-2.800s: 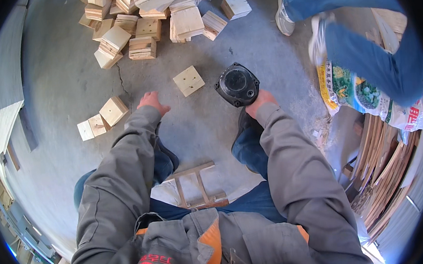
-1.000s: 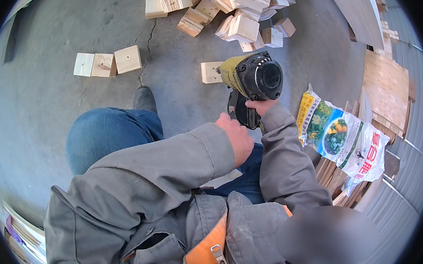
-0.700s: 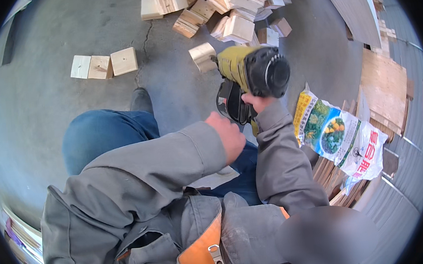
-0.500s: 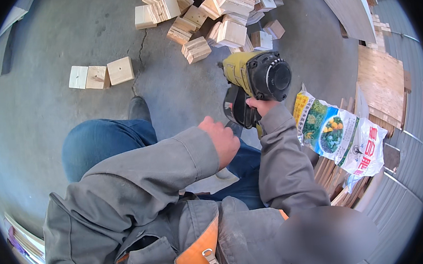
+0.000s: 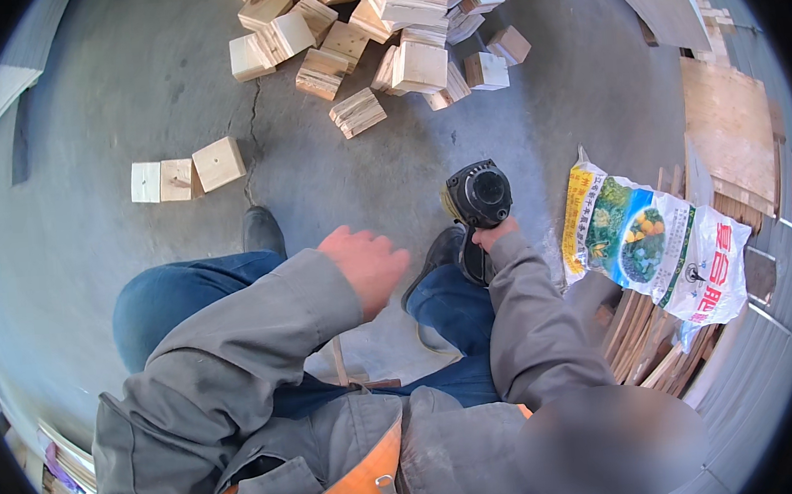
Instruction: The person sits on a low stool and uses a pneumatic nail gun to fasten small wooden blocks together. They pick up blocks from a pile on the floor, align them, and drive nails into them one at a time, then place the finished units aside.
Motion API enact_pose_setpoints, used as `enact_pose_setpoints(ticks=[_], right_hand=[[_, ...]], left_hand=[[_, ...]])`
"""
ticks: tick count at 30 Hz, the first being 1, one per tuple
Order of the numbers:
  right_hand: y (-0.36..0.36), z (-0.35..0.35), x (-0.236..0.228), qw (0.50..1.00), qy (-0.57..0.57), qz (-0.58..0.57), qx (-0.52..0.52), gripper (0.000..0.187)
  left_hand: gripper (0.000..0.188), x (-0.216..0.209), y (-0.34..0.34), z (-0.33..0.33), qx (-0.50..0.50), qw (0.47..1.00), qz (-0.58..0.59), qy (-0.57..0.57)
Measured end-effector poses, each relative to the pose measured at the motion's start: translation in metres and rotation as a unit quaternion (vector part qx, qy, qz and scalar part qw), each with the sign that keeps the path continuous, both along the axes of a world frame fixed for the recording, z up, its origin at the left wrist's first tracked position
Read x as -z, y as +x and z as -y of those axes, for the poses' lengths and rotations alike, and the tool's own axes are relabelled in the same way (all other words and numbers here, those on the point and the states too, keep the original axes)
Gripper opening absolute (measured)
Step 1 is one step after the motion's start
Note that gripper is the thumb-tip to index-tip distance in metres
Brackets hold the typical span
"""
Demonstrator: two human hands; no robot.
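My right hand grips the handle of a yellow-and-black nail gun. Its round black cap faces up, and it is held low above the floor, just right of my right boot. Between my knees hovers my left hand, back upward, with loosely bent fingers slightly apart. I see nothing in it, though its palm and fingertips are hidden. Ahead on the left, three small wooden blocks lie in a row on the floor, apart from both hands.
A heap of wooden blocks lies on the concrete floor ahead. To my right a printed plastic sack rests over wood strips. Behind it stand plywood sheets. My left boot is by a floor crack.
My right hand has lowered the nail gun toward the floor, away from the block heap. My left hand has shifted left and its fist has loosened. The view has tilted slightly.
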State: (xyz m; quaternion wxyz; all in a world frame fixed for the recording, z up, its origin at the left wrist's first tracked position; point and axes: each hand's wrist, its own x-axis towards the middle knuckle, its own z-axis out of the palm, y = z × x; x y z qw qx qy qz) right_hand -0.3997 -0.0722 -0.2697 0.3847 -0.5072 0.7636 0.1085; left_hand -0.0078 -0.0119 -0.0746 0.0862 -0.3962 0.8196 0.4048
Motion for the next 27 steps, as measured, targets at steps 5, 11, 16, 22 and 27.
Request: enact_pose_setpoints(ticks=[5, 11, 16, 22, 27], right_hand=[[0.001, 0.001, 0.002, 1.0, -0.007, -0.009, 0.009, 0.036], [0.017, 0.001, -0.019, 0.993, -0.053, -0.05, -0.092, 0.032], [0.024, -0.006, -0.013, 0.992, -0.081, -0.012, -0.097, 0.028], [0.016, -0.008, -0.022, 0.994, -0.073, 0.002, -0.08, 0.026], [0.018, 0.001, -0.029, 0.998, -0.049, -0.001, -0.042, 0.028]], left_hand=[[0.061, 0.031, 0.014, 0.008, -0.097, 0.991, 0.088, 0.04], [0.086, 0.094, 0.009, 0.054, -0.284, 0.956, 0.071, -0.039], [0.103, 0.174, 0.01, 0.118, -0.356, 0.921, 0.118, -0.106], [0.108, 0.221, -0.008, 0.155, -0.34, 0.918, 0.19, -0.078], [0.105, 0.25, -0.005, 0.162, -0.351, 0.912, 0.19, -0.094]])
